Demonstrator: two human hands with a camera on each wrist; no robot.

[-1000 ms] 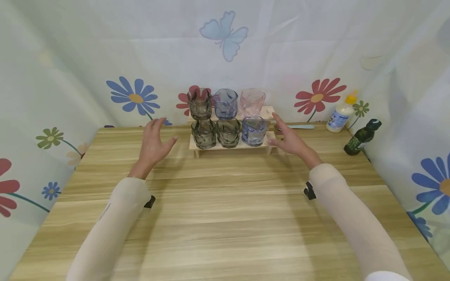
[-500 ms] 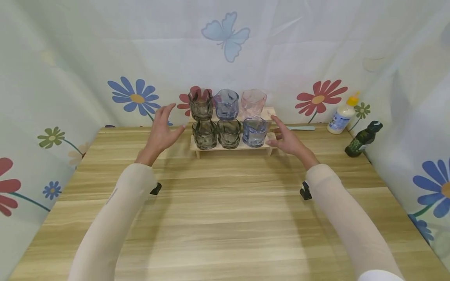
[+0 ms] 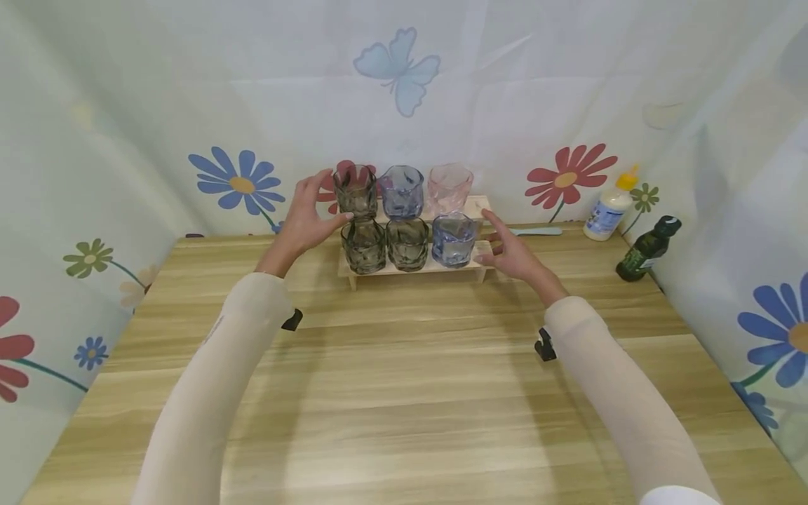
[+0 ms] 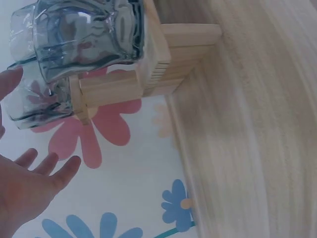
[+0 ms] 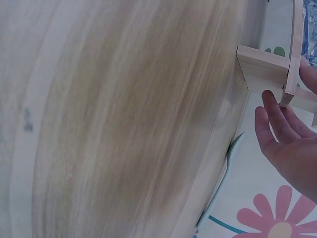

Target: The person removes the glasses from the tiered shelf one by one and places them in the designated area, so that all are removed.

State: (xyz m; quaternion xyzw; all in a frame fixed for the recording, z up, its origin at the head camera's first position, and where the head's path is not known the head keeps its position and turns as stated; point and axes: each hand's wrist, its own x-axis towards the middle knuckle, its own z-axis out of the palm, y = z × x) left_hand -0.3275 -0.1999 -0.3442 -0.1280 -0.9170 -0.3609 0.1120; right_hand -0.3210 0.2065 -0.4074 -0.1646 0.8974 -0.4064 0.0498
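A two-step wooden display rack [image 3: 477, 205] stands against the back wall, bearing several wavy-sided glasses. Its upper step holds a grey glass [image 3: 355, 191], a blue glass [image 3: 402, 191] and a pink glass [image 3: 450, 188]. Two more grey glasses [image 3: 364, 245] and a blue glass [image 3: 453, 240] sit on the lower step. My left hand [image 3: 309, 221] is beside the rack's left end, fingers and thumb spread; the left wrist view shows a gap to the glasses. Around the right end is my right hand [image 3: 514, 254], thumb above the lower board [image 5: 295, 44] and fingers extended below. Firm contact is unclear.
A pale blue flat strip-like object [image 3: 536, 231] lies at the table's back edge. Farther right stand a white bottle with a yellow nozzle [image 3: 607, 214] and a dark green bottle [image 3: 649, 249]. Flower-printed curtains [image 3: 398, 126] border the wooden table [image 3: 404, 393].
My left hand has moved right and a little forward, coming close to the rack's left end. The right hand has stayed at the right end. Rack and glasses have not visibly shifted.
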